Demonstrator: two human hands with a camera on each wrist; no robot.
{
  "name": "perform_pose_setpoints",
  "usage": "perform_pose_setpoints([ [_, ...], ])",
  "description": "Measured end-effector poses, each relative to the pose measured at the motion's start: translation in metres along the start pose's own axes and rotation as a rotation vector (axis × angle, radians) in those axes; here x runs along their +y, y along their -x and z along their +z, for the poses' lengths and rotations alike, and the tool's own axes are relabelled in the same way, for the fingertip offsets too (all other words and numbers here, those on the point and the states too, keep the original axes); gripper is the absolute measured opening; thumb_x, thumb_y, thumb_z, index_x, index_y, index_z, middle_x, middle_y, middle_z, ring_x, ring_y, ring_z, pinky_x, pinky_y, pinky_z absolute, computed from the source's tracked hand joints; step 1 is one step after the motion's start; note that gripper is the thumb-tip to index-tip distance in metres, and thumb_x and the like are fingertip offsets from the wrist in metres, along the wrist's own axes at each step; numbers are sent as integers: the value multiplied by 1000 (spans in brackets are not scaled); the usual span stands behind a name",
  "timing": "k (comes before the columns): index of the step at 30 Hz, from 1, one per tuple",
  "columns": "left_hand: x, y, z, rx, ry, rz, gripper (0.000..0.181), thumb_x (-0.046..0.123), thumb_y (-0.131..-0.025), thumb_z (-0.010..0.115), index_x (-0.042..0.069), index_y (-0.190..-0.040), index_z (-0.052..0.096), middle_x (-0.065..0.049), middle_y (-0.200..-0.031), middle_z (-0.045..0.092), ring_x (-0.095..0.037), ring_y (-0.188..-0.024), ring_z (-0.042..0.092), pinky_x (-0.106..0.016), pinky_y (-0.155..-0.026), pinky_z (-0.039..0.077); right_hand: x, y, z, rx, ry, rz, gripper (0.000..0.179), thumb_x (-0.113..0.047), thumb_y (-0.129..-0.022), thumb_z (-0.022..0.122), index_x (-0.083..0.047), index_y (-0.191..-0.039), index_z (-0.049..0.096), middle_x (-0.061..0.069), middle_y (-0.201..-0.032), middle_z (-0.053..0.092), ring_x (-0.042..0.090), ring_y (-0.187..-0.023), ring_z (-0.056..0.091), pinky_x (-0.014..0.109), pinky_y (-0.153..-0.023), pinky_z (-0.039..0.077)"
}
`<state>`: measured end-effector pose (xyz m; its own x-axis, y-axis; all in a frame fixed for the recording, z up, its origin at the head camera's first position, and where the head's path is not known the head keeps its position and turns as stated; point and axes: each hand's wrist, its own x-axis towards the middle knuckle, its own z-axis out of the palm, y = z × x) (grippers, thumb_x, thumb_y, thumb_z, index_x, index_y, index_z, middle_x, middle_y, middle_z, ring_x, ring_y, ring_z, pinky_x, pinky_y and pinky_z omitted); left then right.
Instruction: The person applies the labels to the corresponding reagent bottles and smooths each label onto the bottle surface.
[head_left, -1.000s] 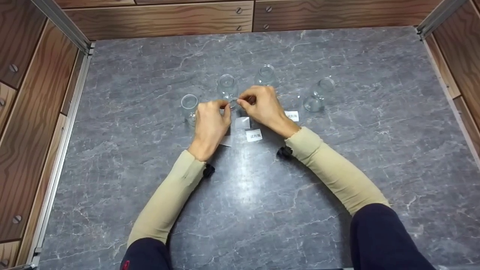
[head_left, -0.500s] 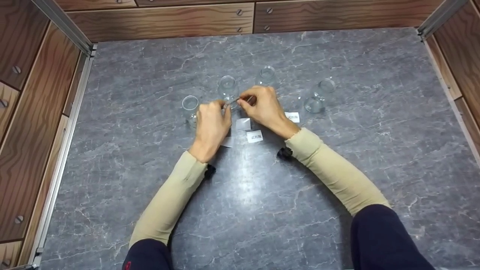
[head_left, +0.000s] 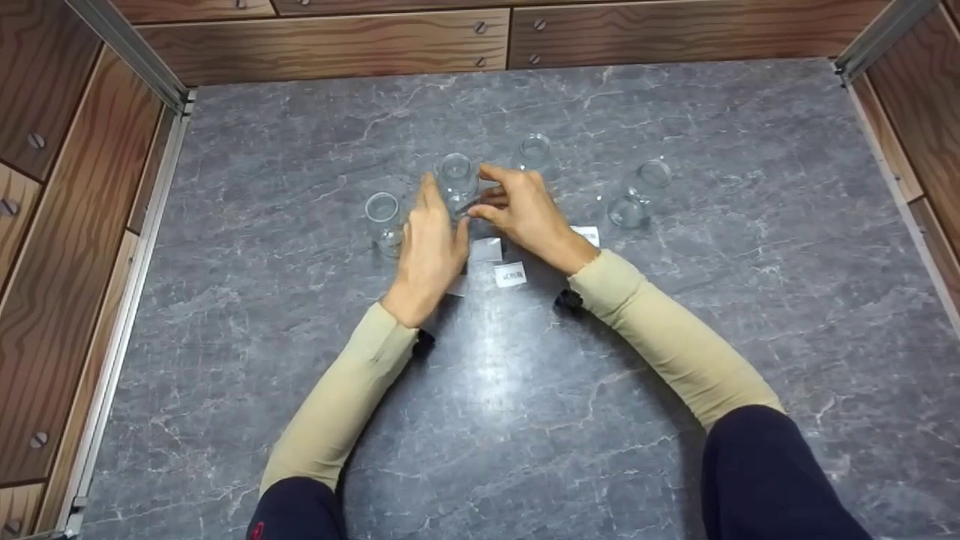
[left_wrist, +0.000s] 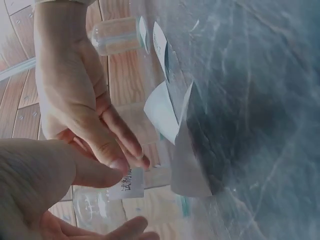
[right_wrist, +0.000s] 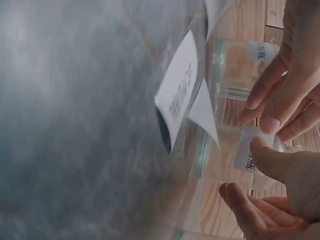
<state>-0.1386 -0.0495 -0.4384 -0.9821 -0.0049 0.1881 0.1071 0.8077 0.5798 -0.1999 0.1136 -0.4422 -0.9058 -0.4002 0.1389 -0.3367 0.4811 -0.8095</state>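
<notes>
A clear glass reagent bottle (head_left: 456, 171) stands upright between the two hands. A white printed label (left_wrist: 131, 183) lies against its front. My left hand (head_left: 431, 240) has its fingers stretched along the bottle's left side, and its thumb touches the label. From the right, my right hand (head_left: 525, 214) presses the label with its thumb, its fingers loosely extended by the bottle. In the right wrist view both thumbs meet on the label (right_wrist: 247, 150). The fingers' contact with the glass is partly hidden in the head view.
More glass bottles stand at left (head_left: 382, 206), behind the right hand (head_left: 535, 148) and at right (head_left: 630, 210). On the marbled table lie a printed label (head_left: 511, 274), a blank paper piece (head_left: 486, 249) and another label (head_left: 586, 235). Wood-patterned walls enclose the table.
Earlier both hands pinched the label in front of the bottle. Now the left fingers have straightened forward beside it, the right fingers have spread, and the thumbs rest on the label.
</notes>
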Motion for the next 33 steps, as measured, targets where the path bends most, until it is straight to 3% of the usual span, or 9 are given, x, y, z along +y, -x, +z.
perform_pose_setpoints([
  [4, 1, -2, 0, -4, 8, 18, 72, 8, -102, 69, -16, -157, 31, -35, -156, 49, -51, -114, 70, -50, -94, 64, -2, -7, -4, -73, 18, -26, 66, -4, -90, 83, 7, -149, 55, 28, -143, 63, 39, -120, 73, 33, -99, 61],
  [9, 0, -8, 1, -8, -15, 23, 65, 6, -103, 67, -16, -155, 36, -32, -150, 55, -51, -115, 70, -50, -95, 63, -3, -15, -11, -133, 167, -142, 54, -10, -89, 83, 6, -137, 65, 25, -126, 74, 38, -115, 75, 38, -99, 62],
  [13, -1, -13, 1, 4, -33, 16, 55, 7, -103, 67, -12, -150, 46, -29, -136, 66, -49, -114, 71, -52, -95, 63, -4, -20, -14, -151, 264, -207, 44, -13, -89, 83, 3, -128, 71, 23, -117, 77, 37, -110, 78, 40, -96, 64],
  [18, -1, -16, -1, 13, -87, 2, 38, 15, -102, 72, -8, -130, 58, -29, -108, 74, -49, -97, 76, -55, -78, 65, -7, -23, -15, -153, 353, -242, 37, -16, -89, 84, 5, -118, 73, 25, -112, 78, 38, -103, 79, 40, -91, 66],
  [21, 0, -18, -3, 0, -106, -4, 32, 16, -102, 73, -6, -120, 60, -31, -100, 74, -49, -92, 76, -55, -73, 65, -6, -24, -15, -136, 406, -276, 38, -20, -88, 85, 6, -114, 74, 25, -108, 78, 38, -99, 79, 42, -88, 66],
  [27, 1, -22, -8, -41, -142, 4, 22, 9, -102, 70, -6, -115, 62, -32, -99, 74, -50, -92, 76, -55, -73, 65, -1, -25, -19, -120, 397, -315, 35, -20, -88, 84, 5, -109, 75, 24, -104, 79, 38, -95, 79, 44, -87, 66],
  [33, 0, -25, -13, -55, -169, 17, 19, 2, -100, 68, -7, -116, 63, -31, -102, 75, -50, -93, 76, -55, -75, 65, -1, -27, -23, -146, 356, -276, 21, -12, -91, 82, 4, -102, 74, 22, -101, 80, 35, -93, 80, 42, -85, 66],
])
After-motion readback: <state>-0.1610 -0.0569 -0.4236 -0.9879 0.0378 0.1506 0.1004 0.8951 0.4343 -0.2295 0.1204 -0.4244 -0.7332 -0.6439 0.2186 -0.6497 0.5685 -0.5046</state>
